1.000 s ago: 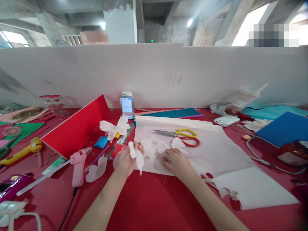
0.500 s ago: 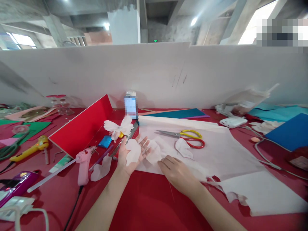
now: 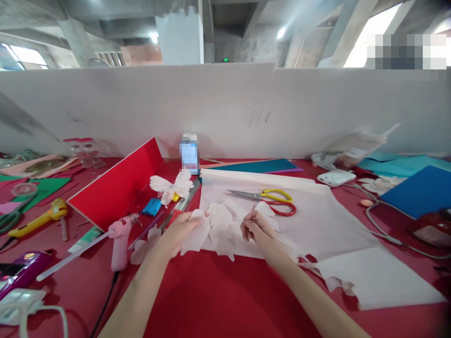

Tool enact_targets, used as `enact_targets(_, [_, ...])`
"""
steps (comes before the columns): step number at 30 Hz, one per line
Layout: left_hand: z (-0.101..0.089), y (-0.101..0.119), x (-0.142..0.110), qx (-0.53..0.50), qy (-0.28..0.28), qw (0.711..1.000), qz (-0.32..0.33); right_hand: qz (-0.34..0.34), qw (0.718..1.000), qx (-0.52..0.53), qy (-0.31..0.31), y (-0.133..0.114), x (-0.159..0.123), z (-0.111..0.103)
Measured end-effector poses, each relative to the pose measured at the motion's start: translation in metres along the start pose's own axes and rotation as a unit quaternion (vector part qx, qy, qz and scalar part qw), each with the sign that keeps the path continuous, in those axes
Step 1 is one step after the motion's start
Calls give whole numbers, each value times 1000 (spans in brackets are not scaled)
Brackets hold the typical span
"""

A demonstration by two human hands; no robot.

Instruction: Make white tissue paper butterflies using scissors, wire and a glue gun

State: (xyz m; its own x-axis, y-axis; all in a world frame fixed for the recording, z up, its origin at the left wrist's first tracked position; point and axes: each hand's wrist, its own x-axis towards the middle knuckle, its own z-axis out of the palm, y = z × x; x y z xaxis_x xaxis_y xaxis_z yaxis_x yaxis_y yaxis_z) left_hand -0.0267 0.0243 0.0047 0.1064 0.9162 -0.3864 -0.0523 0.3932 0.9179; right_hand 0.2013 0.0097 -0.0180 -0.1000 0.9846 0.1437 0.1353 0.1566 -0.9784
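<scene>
My left hand (image 3: 176, 231) is closed on pale pink paper petals (image 3: 211, 228) that hang from its fingers over the near edge of a large pale paper sheet (image 3: 317, 220). My right hand (image 3: 256, 228) rests on that sheet just right of the petals, fingers curled in a pinch; what it grips, if anything, I cannot make out. Another cut petal (image 3: 262, 208) lies just beyond the right hand. Scissors (image 3: 269, 197) with yellow and red handles lie on the sheet behind both hands.
A pink glue gun (image 3: 120, 237) stands left of my left hand. A finished white paper flower (image 3: 169, 186) and a bundle of wires (image 3: 183, 203) lie by a red board (image 3: 116, 185). Coloured sheets (image 3: 416, 188), cables and a white partition wall (image 3: 225, 108) surround the red table (image 3: 218, 295).
My left hand turned from palm-up and open to closed on the petals, lower and nearer. My right hand moved from flat on the sheet to a raised pinch further back.
</scene>
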Motion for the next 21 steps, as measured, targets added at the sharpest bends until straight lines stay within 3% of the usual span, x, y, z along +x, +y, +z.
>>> enact_targets(5, [1, -13, 2, 81, 54, 994, 43, 54, 994, 86, -38, -1, 3, -3])
enact_targets(10, [2, -19, 3, 122, 97, 985, 76, 64, 993, 86, -40, 6, 7, -6])
enact_targets(14, [1, -24, 1, 166, 129, 972, 101, 50, 998, 23, -21, 11, 8, -5])
enact_targets(21, [-1, -18, -4, 256, 123, 950, 129, 11, 988, -153, -29, 10, -1, 13])
